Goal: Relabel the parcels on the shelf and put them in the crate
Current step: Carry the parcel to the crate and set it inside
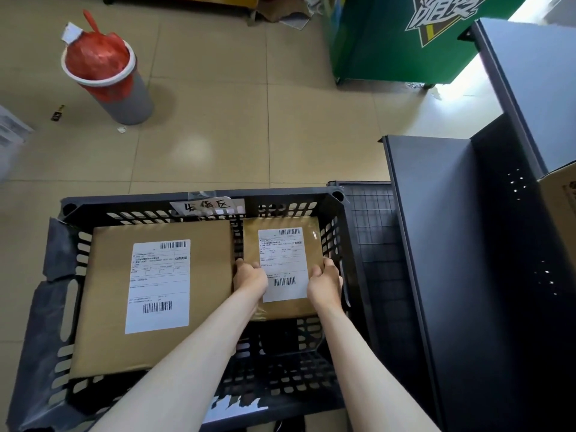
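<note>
The black plastic crate (338,244) sits on the floor beside the dark shelf (436,244). A large labelled parcel (156,291) lies flat at its left. The smaller parcel (283,266) goes beside it, label up, left hand (249,277) and right hand (324,283) gripping its edges, probably to lower it level.

Both parcel labels (158,285) (283,264) read 业务类型 beside barcodes; finer print illegible.

- Floor of large beige glossy tiles (218,120), soft glare patch near the middle.
- Grey cylindrical waste bin with red plastic liner (106,73) at upper left.
- Green printed cabinet (389,42) at top right; bright daylight beside it.
- Torn cardboard scraps (280,14) along the far edge.
</note>
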A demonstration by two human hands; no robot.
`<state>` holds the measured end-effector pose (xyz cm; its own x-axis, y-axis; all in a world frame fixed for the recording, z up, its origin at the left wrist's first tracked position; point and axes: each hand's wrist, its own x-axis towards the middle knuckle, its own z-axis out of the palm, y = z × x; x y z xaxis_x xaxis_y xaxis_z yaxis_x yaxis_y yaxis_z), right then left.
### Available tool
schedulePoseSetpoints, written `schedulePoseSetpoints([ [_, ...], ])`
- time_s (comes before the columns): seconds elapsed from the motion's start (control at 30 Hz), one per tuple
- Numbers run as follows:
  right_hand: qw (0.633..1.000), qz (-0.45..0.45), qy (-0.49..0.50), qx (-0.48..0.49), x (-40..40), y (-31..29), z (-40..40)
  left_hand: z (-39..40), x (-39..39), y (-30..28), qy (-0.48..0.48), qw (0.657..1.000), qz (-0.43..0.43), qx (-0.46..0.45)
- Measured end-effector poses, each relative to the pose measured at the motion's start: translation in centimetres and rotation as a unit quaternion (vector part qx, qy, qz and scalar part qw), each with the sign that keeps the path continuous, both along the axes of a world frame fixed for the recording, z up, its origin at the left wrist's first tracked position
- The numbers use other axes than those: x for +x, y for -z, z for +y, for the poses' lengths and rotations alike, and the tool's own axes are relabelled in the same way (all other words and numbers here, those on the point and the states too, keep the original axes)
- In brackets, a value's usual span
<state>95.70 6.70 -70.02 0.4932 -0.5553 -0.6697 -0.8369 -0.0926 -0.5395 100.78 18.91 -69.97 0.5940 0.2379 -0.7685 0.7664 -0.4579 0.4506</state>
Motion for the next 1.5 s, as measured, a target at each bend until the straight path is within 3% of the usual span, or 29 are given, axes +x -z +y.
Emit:
schedulePoseSetpoints([
  [0.3, 0.999, 0.037, -0.038, 0.004, -0.1, 1.4, 0.2, 0.2, 0.2, 3.1, 0.011, 1.0, 0.004, -0.002],
  [0.73, 0.997, 0.012, -0.082, 0.009, -0.3, 2.0, -0.3, 0.8, 0.3, 3.9, 0.022, 0.998, -0.013, -0.054],
  [0.9, 0.997, -0.016, -0.07, 0.012, 0.1, 1.8, -0.3, 1.0, 0.7, 2.2, 0.115, 0.989, -0.074, -0.058],
  [1.1, 0.987, -0.075, -0.139, -0.002, -0.4, -1.3, -0.3, 1.9, 1.2, -1.3, 0.244, 0.961, -0.124, -0.032],
  [1.33, 0.946, -0.137, -0.267, -0.125, -2.9, -12.0, -2.2, 5.7, 2.2, -12.4, 0.402, 0.896, -0.187, -0.011],
  [1.5, 0.901, -0.16, -0.316, -0.25, -5.3, -22.8, -3.3, 7.5, 1.7, -22.8, 0.553, 0.781, -0.28, 0.08],
])
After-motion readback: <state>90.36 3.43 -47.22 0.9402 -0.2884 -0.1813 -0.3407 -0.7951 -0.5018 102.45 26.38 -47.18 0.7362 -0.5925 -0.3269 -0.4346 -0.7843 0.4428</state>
